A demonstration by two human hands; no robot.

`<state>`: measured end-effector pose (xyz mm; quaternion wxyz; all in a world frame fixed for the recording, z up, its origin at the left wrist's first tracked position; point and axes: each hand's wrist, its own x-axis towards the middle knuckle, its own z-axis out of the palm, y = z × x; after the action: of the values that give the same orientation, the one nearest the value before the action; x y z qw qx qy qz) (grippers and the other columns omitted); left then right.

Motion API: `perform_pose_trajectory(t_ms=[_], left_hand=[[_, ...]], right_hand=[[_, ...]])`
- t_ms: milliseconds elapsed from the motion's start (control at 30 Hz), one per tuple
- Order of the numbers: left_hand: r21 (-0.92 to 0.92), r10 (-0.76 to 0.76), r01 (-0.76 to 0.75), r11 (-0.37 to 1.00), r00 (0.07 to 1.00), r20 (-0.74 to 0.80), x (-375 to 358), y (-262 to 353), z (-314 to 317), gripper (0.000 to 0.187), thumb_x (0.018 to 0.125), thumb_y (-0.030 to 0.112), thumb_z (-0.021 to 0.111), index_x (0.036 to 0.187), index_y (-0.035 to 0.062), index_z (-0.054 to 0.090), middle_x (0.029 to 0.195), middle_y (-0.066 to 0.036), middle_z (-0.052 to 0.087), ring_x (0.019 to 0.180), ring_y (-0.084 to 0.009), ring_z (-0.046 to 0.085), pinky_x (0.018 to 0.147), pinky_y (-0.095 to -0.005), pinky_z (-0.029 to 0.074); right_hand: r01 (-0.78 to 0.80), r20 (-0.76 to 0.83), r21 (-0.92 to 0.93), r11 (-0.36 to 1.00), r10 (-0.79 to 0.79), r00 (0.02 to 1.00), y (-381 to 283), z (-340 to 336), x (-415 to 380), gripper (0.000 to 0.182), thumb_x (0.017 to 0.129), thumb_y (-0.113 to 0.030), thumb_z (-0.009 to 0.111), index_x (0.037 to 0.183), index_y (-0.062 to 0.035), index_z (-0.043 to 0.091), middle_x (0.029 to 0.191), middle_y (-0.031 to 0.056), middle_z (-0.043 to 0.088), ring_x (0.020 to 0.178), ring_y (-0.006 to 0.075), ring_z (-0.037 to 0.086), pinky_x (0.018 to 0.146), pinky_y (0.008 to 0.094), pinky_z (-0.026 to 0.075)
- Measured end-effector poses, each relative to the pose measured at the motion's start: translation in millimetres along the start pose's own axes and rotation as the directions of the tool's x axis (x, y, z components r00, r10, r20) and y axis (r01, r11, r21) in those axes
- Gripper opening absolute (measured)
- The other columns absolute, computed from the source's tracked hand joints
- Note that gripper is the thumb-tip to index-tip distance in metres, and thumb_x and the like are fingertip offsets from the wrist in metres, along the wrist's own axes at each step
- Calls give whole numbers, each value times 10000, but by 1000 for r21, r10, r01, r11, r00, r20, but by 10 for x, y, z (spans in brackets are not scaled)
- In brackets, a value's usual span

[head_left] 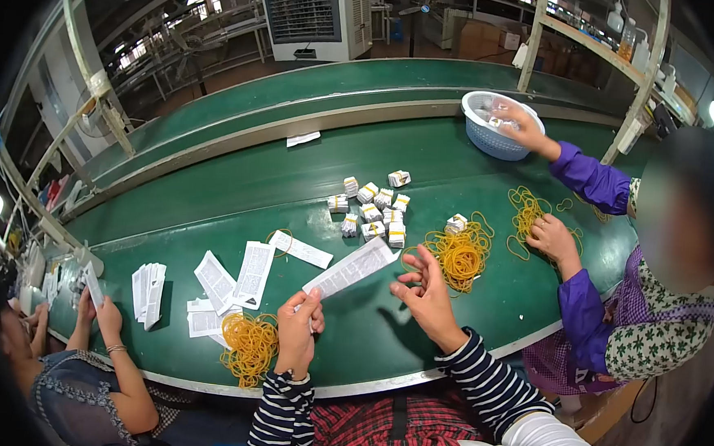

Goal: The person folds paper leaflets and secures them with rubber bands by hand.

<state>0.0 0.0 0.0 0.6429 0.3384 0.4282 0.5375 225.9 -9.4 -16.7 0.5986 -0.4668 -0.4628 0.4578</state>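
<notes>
My left hand (297, 330) is closed on the lower end of a folded printed leaflet (352, 270), which slants up to the right above the green table. Just beyond its far end, my right hand (432, 305) is raised with fingers apart. A yellow rubber band loops beside those fingertips, next to a heap of rubber bands (463, 260). Another rubber band heap (248, 354) lies left of my left hand. Loose leaflets (253, 274) are spread behind that heap. Farther back sit several small banded leaflet bundles (371, 212).
On the right, a person in purple sleeves (592, 184) reaches one hand over a blue-white basket (497, 142); the other hand touches rubber bands (528, 210). At left, another person holds a paper (93, 283) near a leaflet stack (148, 292). A raised ledge (240, 130) runs behind.
</notes>
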Motion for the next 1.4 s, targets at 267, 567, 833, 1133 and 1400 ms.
perform_pose_trajectory(t_ms=[267, 567, 833, 1133, 1400], left_hand=[[126, 7, -10, 992, 1000, 23, -113, 24, -5, 183, 868, 144, 669, 755, 17, 602, 664, -24, 539, 528, -78, 475, 463, -229, 373], [777, 300, -630, 9, 742, 599, -523, -211, -133, 294, 637, 17, 722, 905, 139, 717, 821, -37, 584, 658, -216, 602, 557, -316, 475], [847, 321, -525, 86, 819, 475, -632, -201, 14, 103, 731, 155, 767, 805, 99, 721, 711, -33, 576, 565, -192, 572, 497, -301, 437], [919, 288, -346, 187, 914, 285, -516, -196, 134, 170, 716, 164, 784, 710, 40, 667, 682, -56, 581, 571, -213, 575, 514, -313, 436], [806, 224, -534, 256, 844, 487, -465, -184, -72, 151, 660, 93, 769, 790, 66, 697, 781, -48, 598, 636, -199, 603, 539, -294, 459]], right_hand=[[99, 336, -67, 993, -71, 939, -485, -167, 38, 621, 762, -111, 767, 1307, -61, 472, 1261, 89, 543, 882, 89, 552, 681, 201, 449], [633, 644, -609, 478, -168, 746, -160, -478, -345, 336, 759, -345, 735, 1068, -223, 688, 1351, 153, 460, 1288, 393, 365, 1064, 556, 254], [539, 495, -676, 502, -232, 837, -122, -470, -582, 209, 786, -347, 705, 900, -173, 724, 1336, 193, 469, 1290, 413, 364, 1070, 578, 212], [356, 305, -763, 539, -186, 934, -158, -349, -712, 142, 771, -207, 692, 777, -68, 666, 1336, 202, 462, 1300, 424, 348, 1069, 578, 201], [542, 497, -641, 544, -244, 833, -222, -464, -632, 82, 758, -85, 659, 837, -108, 650, 1344, 177, 457, 1310, 406, 348, 1082, 576, 207]])
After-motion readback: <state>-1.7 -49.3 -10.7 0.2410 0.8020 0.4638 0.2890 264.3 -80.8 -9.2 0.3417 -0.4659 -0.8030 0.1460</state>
